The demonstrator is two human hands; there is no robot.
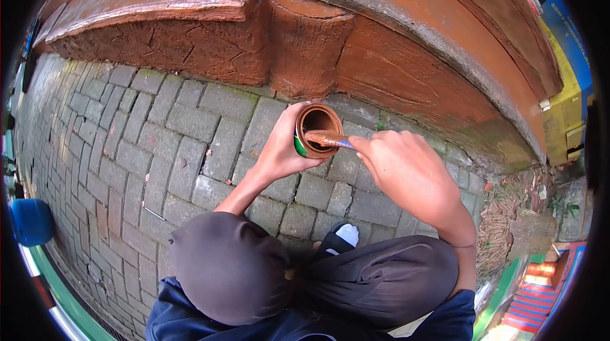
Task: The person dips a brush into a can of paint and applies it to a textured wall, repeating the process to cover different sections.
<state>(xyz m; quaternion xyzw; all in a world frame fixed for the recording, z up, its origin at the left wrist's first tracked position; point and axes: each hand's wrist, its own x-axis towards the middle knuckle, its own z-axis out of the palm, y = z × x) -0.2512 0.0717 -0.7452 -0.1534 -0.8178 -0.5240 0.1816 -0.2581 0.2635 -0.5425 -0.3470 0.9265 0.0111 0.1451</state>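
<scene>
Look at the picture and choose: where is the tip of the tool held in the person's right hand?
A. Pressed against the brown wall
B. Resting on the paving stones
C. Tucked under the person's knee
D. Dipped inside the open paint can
D: the paint-coated brush, held by the right hand, reaches over the rim into the open paint can, which the left hand holds above the paving stones.

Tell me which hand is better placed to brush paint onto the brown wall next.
Probably the right hand: it grips the brush dipped into the paint can, while the left hand holds that can.
</scene>
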